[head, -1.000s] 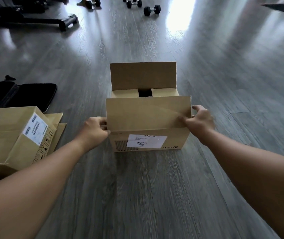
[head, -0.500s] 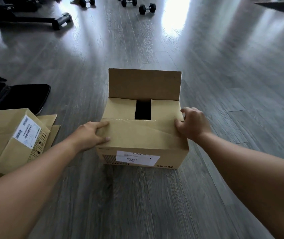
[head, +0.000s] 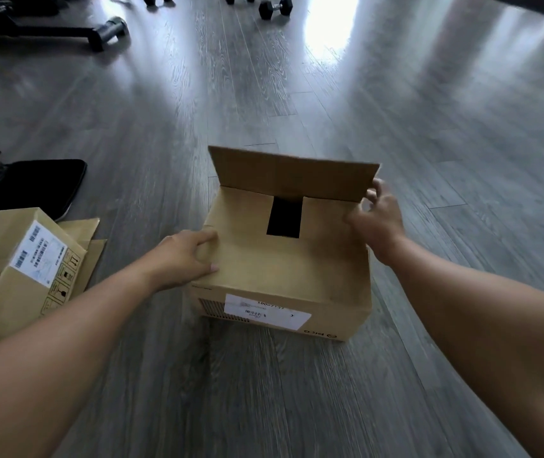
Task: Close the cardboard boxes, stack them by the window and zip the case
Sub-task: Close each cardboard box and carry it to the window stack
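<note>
A brown cardboard box [head: 284, 279] with a white label stands on the grey floor in front of me. Its near flap lies folded down, its two side flaps are folded in with a dark gap between them, and its far flap [head: 292, 173] still stands up. My left hand [head: 183, 259] presses the near flap flat at the box's left edge. My right hand [head: 376, 214] reaches the right end of the far flap, fingers touching its edge. A second cardboard box [head: 16, 269] lies at the left, flaps loose. The black case [head: 32, 183] lies open behind it.
Dumbbells [head: 272, 8] lie on the floor far ahead. A black exercise machine base [head: 65, 29] stretches across the upper left. A bright patch of window light [head: 327, 24] falls on the floor at the top.
The near flap went from upright to folded flat on the box. My right hand left that flap and moved forward to the far flap's right end. My left hand stayed pressing down.
</note>
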Demonstrator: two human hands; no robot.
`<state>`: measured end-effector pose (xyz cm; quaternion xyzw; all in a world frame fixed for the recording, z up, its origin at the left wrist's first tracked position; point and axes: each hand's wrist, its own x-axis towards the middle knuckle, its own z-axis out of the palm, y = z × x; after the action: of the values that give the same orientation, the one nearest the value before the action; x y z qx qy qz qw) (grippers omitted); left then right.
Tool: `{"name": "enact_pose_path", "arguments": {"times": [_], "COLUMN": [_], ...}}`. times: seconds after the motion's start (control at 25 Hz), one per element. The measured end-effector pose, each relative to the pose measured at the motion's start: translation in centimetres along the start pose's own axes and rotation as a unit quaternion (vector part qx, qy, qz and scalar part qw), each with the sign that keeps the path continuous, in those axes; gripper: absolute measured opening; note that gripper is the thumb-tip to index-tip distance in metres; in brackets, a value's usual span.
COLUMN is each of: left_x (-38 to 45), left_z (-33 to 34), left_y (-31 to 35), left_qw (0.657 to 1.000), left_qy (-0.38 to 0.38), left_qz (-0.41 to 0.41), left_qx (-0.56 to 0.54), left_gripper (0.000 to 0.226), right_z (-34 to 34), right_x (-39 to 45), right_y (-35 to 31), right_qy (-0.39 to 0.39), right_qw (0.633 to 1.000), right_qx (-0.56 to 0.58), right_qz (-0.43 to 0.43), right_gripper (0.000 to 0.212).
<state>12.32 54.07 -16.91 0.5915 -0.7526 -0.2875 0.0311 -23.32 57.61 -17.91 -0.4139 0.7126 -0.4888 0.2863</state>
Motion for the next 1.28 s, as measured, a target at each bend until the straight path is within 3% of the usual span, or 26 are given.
{"name": "enact_pose_path", "arguments": {"times": [0.12, 0.24, 0.32, 0.48, 0.6, 0.72, 1.04, 1.28], "left_x": [0.0, -0.6, -0.8, -0.1, 0.8, 1.4, 0.4, -0.9], "left_z": [1.0, 2.0, 1.9, 1.4, 1.9, 3.0, 2.0, -1.9], "left_y": [1.6, 2.6, 2.5, 1.5, 1.4, 2.1, 0.9, -2.3], "left_qw": [0.999, 0.995, 0.993, 0.999, 0.998, 0.995, 0.994, 0.986], "left_qy": [0.026, 0.064, 0.081, 0.027, -0.003, 0.029, 0.106, 0.151], "left_qz": [0.013, 0.025, 0.026, 0.013, -0.008, -0.013, -0.038, -0.074], "left_qx": [0.034, 0.073, 0.084, 0.021, -0.055, -0.094, -0.018, -0.009], "left_gripper": [0.077, 0.074, 0.072, 0.095, 0.093, 0.085, 0.052, 0.049], "right_z": [-0.7, -0.6, -0.5, -0.5, -0.2, 0.2, 2.7, 6.4], "right_x": [-0.6, -1.5, -2.1, -2.7, -2.7, -2.9, -4.1, -3.9], "right_y": [0.7, 0.8, 1.3, 2.2, 2.0, 1.5, -0.5, -4.3], "right_qy": [-0.038, -0.127, -0.155, -0.166, -0.147, -0.148, -0.178, -0.193], "right_qw": [0.987, 0.936, 0.916, 0.911, 0.912, 0.898, 0.911, 0.916], "right_qx": [-0.156, -0.322, -0.367, -0.377, -0.381, -0.415, -0.371, -0.341], "right_qz": [-0.028, -0.066, -0.056, -0.017, -0.019, -0.005, -0.033, -0.087], "right_gripper": [0.042, 0.05, 0.058, 0.069, 0.069, 0.069, 0.072, 0.065]}}
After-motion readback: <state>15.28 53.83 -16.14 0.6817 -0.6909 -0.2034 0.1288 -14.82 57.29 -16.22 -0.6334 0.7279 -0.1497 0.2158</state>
